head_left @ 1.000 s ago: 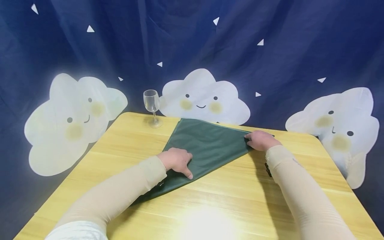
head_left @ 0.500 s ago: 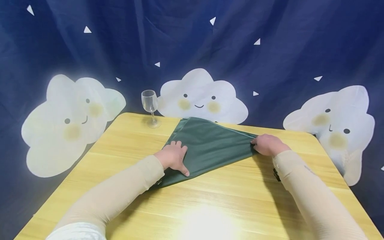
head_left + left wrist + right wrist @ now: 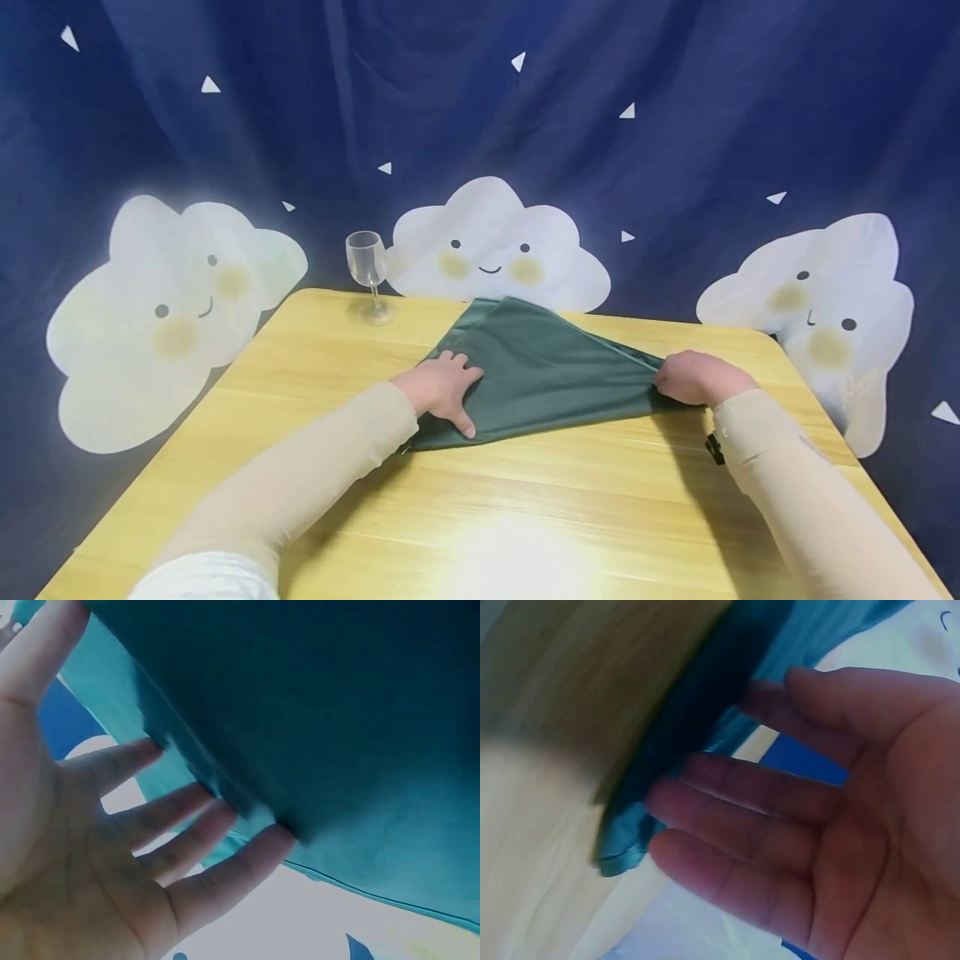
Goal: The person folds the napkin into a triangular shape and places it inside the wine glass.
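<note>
A dark green folded cloth (image 3: 555, 367) lies across the middle of the table, its layers fanned apart at the upper left edge. My left hand (image 3: 444, 392) rests on its left part with fingers spread; in the left wrist view the fingertips (image 3: 277, 840) press into the fabric. At the opposite end my right hand (image 3: 697, 379) pinches the upper edge near the narrow right corner. Seen from the right wrist, thumb and index finger (image 3: 761, 705) meet at the cloth, while the other fingers extend beside its narrow end (image 3: 626, 840).
A clear stemmed wine glass (image 3: 367, 271) stands upright at the back left of the wooden table (image 3: 360, 533). Behind the table's far edge hangs a dark blue curtain (image 3: 442, 83) printed with smiling white clouds. A bright light reflection lies on the near tabletop.
My right hand has moved right and nearer, drawing the cloth's right end along. The cloth has turned, and its lower left tail has drawn in under my left hand. More layers show at the upper left.
</note>
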`<action>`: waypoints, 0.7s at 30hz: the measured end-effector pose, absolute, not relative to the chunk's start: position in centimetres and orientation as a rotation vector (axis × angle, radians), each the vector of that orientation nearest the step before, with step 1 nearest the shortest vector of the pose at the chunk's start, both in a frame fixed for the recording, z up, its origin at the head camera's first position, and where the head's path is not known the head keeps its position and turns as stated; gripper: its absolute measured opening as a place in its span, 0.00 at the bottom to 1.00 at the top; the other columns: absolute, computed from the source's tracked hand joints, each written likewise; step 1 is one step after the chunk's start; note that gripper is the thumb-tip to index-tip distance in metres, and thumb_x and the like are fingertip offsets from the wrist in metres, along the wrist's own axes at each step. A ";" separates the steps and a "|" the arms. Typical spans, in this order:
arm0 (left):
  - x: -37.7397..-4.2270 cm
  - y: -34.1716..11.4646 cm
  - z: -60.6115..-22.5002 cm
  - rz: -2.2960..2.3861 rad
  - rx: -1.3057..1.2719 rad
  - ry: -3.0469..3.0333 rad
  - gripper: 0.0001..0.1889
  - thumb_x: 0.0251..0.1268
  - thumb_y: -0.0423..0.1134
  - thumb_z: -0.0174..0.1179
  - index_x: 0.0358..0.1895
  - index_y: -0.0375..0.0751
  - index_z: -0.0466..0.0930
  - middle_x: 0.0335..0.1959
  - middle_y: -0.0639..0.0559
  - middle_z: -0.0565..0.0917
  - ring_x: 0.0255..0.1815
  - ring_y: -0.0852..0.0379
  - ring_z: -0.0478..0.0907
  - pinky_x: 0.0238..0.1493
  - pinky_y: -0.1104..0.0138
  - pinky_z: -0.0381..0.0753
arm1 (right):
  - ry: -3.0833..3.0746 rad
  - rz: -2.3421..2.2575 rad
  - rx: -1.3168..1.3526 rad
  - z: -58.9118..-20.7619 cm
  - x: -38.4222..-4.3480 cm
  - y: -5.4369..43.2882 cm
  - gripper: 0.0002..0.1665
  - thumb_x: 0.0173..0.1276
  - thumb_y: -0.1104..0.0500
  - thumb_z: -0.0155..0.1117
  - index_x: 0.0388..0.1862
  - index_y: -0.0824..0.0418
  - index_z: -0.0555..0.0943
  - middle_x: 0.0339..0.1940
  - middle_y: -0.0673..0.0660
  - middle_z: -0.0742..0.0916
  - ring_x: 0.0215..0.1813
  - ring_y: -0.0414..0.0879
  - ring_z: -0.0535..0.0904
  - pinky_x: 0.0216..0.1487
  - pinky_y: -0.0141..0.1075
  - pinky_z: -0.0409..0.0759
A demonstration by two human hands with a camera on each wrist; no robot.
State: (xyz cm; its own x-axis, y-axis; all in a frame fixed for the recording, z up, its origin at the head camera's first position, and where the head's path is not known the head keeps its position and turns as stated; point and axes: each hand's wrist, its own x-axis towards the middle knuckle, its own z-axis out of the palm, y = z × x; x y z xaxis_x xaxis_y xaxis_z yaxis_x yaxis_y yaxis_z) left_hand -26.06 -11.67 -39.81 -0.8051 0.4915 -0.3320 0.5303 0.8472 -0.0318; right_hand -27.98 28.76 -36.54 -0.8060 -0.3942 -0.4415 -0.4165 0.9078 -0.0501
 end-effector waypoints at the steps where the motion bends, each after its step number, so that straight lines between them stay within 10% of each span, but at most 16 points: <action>1: -26.2 -11.7 -39.9 -0.169 0.778 2.707 0.56 0.47 0.71 0.72 0.79 0.48 0.61 0.75 0.42 0.63 0.74 0.39 0.60 0.68 0.49 0.67 | 2.610 0.061 -0.574 -36.5 -27.8 28.9 0.17 0.75 0.59 0.54 0.53 0.61 0.87 0.52 0.65 0.86 0.56 0.66 0.80 0.58 0.60 0.75; 10: -27.4 -13.4 -40.6 -0.026 0.887 2.658 0.52 0.52 0.66 0.72 0.79 0.53 0.60 0.79 0.44 0.59 0.78 0.42 0.54 0.71 0.50 0.63 | 2.592 -0.077 -0.556 -36.1 -25.5 29.3 0.18 0.74 0.61 0.55 0.20 0.53 0.74 0.20 0.50 0.76 0.24 0.44 0.71 0.32 0.41 0.70; 21: -27.4 -14.2 -40.7 0.045 1.002 2.578 0.50 0.54 0.64 0.72 0.79 0.54 0.60 0.81 0.46 0.55 0.81 0.43 0.48 0.73 0.51 0.60 | 2.480 -0.272 -0.262 -37.5 -24.3 30.6 0.15 0.71 0.54 0.66 0.30 0.63 0.76 0.19 0.60 0.83 0.19 0.51 0.82 0.25 0.43 0.82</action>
State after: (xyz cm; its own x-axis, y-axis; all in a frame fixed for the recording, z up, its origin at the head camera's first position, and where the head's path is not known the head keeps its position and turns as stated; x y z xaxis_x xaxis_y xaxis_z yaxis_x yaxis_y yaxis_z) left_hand -27.40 -14.19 -40.65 -0.6772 0.6574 -0.3304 0.6456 0.7463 0.1618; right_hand -24.35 30.58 -37.47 -0.7863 -0.2508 -0.5646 -0.1227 0.9591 -0.2552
